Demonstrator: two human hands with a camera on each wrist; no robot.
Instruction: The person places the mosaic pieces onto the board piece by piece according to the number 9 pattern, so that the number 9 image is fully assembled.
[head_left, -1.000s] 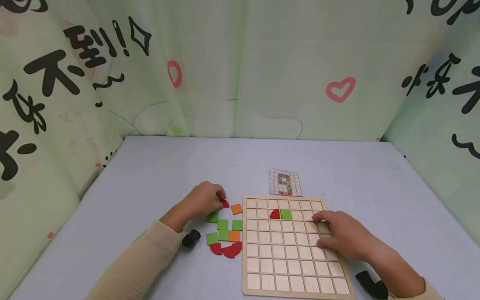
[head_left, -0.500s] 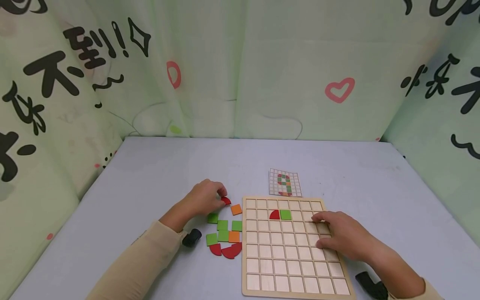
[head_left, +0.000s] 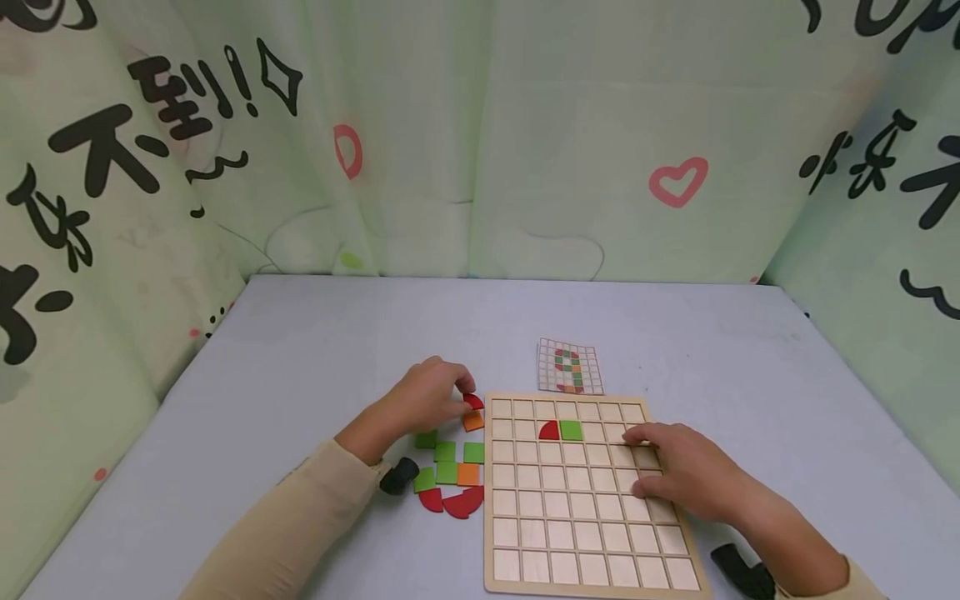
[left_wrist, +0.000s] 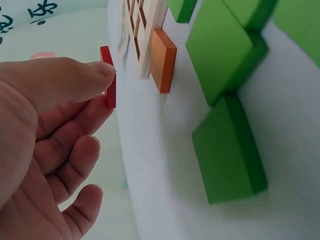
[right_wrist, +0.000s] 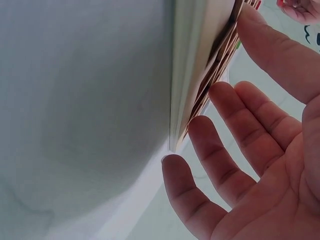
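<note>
Between thumb and fingertips, my left hand (head_left: 427, 392) pinches a red quarter-circle tile (head_left: 473, 402). In the left wrist view the red tile (left_wrist: 108, 77) is seen edge-on, raised off the table. Below it in the head view lies an orange square tile (head_left: 473, 420), just left of the wooden grid board (head_left: 489, 500). A red quarter-circle (head_left: 550, 430) and a green square (head_left: 571, 430) sit side by side in the board's second row. My right hand (head_left: 693, 467) rests at the board's right edge, fingers relaxed and holding nothing.
Several green squares (head_left: 447, 472), another orange square (head_left: 468, 474) and red pieces (head_left: 463, 502) lie left of the board. A printed pattern card (head_left: 570, 367) lies behind it. A green curtain (head_left: 562, 150) hangs beyond the white table (head_left: 360, 325).
My left hand has moved right with the red quarter-circle, from beyond the green tiles to over the orange square by the board's corner. The right hand stays put.
</note>
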